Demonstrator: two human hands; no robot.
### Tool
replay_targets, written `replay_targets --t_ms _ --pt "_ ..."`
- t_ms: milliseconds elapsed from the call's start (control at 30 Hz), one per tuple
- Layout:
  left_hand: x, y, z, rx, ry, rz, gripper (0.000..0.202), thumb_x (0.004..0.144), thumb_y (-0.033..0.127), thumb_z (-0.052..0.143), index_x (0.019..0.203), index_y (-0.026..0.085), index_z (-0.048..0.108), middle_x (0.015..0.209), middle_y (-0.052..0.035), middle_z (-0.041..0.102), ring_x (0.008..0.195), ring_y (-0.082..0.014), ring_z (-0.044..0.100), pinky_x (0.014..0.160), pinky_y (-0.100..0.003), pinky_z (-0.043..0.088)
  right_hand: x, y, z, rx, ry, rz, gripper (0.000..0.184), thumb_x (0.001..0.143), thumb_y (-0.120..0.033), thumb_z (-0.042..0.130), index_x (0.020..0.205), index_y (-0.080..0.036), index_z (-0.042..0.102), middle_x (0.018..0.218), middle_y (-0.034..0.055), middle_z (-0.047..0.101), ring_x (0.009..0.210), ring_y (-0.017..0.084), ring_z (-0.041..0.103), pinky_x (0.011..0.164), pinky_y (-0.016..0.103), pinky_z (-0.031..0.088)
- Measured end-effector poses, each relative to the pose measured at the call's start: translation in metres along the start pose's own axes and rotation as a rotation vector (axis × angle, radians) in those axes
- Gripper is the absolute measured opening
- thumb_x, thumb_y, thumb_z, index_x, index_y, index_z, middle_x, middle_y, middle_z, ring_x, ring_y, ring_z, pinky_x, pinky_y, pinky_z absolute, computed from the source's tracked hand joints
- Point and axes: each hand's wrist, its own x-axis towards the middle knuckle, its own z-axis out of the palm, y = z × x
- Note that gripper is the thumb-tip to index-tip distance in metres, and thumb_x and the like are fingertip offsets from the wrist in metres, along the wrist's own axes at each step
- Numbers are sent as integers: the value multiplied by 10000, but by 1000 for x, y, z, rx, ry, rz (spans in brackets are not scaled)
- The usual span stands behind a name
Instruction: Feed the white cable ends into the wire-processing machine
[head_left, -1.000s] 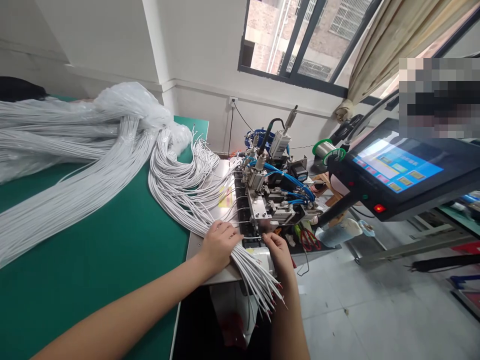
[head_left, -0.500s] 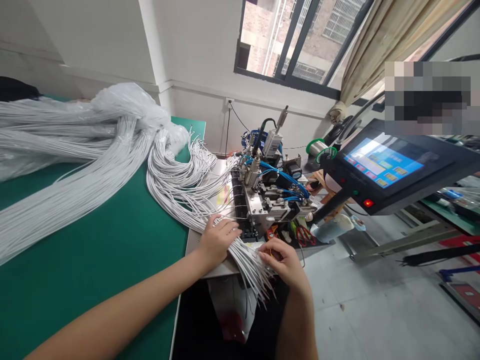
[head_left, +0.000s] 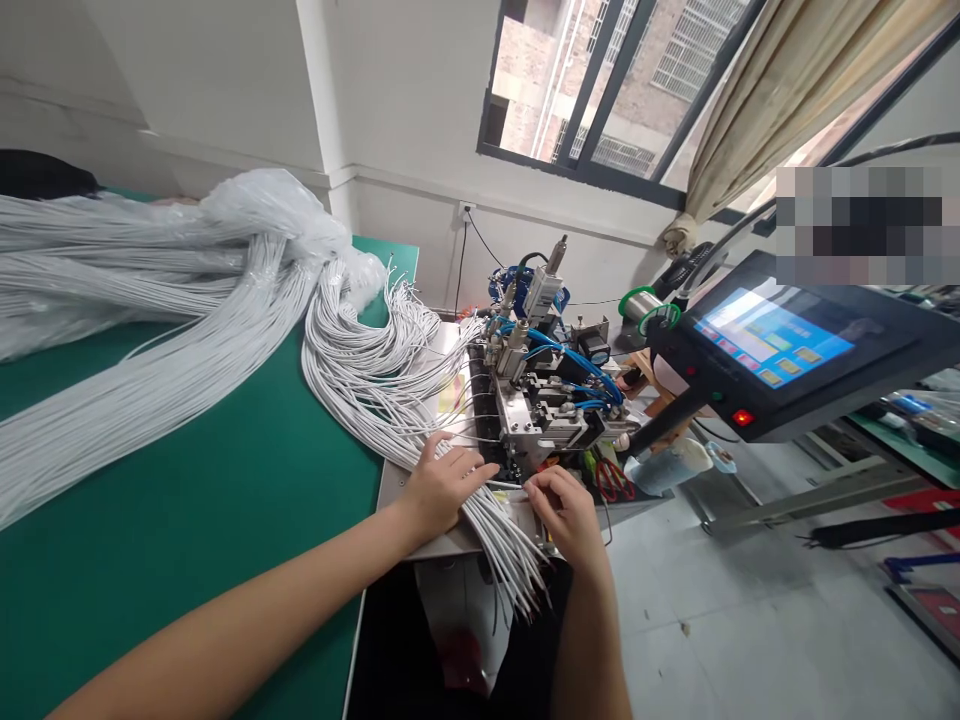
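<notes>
A thick bundle of white cables (head_left: 360, 400) curves across the green table and over a metal plate. Its loose ends (head_left: 517, 570) fan out past the near edge. My left hand (head_left: 444, 488) lies over the bundle, its fingers curled around the cables and reaching toward the machine. Between the thumb and forefinger of my right hand (head_left: 568, 515), one white cable (head_left: 508, 486) is pinched near its end, apart from the bundle. Just beyond both hands stands a wire-processing machine (head_left: 547, 390) with blue air tubes. Several single cables lie across its black front edge.
More cables wrapped in clear plastic (head_left: 277, 205) cover the green table (head_left: 187, 480). To the right are a touchscreen panel (head_left: 780, 335), a solder wire spool (head_left: 649, 310), red-handled scissors (head_left: 615, 480) and a bin (head_left: 671, 465). Someone with a blurred head is behind the panel.
My right hand's fingers have closed together at one cable, which now stretches straight between my hands. My left hand stays on the bundle. The whole view has shifted slightly.
</notes>
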Motion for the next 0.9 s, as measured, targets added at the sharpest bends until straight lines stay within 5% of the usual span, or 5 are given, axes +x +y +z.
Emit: replay_targets --t_ms 133,267,433,667,900 --pt "-2 2 -2 57 81 -15 426 833 36 404 1169 205 604 1012 -56 693 899 -181 631 968 -437 256 8 4 4 -11 97 5 194 935 -289 500 775 -203 569 762 28 536 676 164 498 621 280 378" --pt "-2 6 -4 95 130 -61 320 897 74 394 1046 210 642 898 -24 702 821 -157 626 946 -408 266 13 5 9 -41 158 19 191 934 -303 497 790 -202 572 762 20 526 666 160 484 610 273 363" --pt "0 7 -2 75 98 -40 307 919 91 354 907 203 641 724 9 646 721 -138 587 962 -405 267 12 4 10 1 126 43 192 922 -335 521 794 -203 578 760 22 538 656 161 482 599 271 363" --pt "-1 1 -6 22 47 129 291 919 98 351 940 170 631 721 -10 634 702 -141 563 924 -380 317 11 5 11 200 60 74 226 911 -375 535 768 -203 566 732 16 524 678 167 478 626 273 372" --pt "0 1 -5 37 46 136 297 915 81 346 915 183 626 689 6 613 664 -131 538 952 -395 295 10 10 18 347 64 150 257 886 -413 565 747 -196 570 690 -3 486 624 146 434 572 260 352"
